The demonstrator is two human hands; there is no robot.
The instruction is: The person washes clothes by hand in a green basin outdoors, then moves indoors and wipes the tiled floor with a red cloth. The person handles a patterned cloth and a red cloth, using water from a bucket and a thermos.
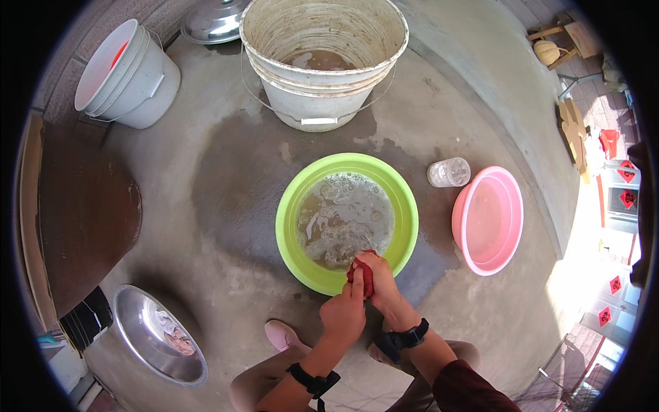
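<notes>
Nearest the person, the left hand (343, 312) and the right hand (379, 278) close together around a small red cloth (362, 273), fingers wrapped tight on it from both sides, the left index finger lying along its side. The cloth is bunched up and held over the near rim of a green basin (405, 206), which stands on the wet concrete floor (226, 185) and holds murky, soapy water (343, 220). Down to the left sits a metal bowl (141, 329) with pale cloth in it. Right of the green basin stand a pink basin (489, 220) and a clear jar (449, 172) lying on its side. Farther off are a large dirty white bucket (319, 58) and, at the far left, a tilted white bucket (127, 75)
</notes>
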